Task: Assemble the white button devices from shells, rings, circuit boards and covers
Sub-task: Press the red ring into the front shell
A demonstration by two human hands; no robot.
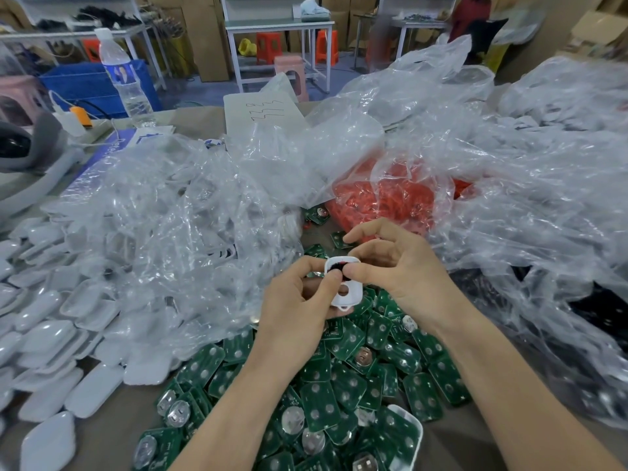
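Both hands meet over the middle of the table and hold one white shell [344, 291] between them, above the heap of green circuit boards [343, 385]. The left hand [299, 300] grips the shell from the left: its fingers are curled round the near end and its thumb lies across the face. The right hand [404, 270] pinches the far end with thumb and forefinger, and the thumb tip touches a dark ring [339, 266] seated in the shell's upper opening. Its other fingers are curled above. The shell's lower round opening shows bare, and a small loop sticks out at its near end. The circuit boards spread from under the hands toward the near edge, some face down with round metal battery clips showing. Another white shell part [407, 418] lies on them at near right. On the left, white covers [51, 334] lie stacked in overlapping rows, partly under a crumpled clear plastic bag [176, 232]. Just beyond the hands, a clear bag holds red parts [384, 198]. At the far left stands a water bottle [125, 79], and a sheet of paper with pen marks [261, 112] lies beyond the bags.
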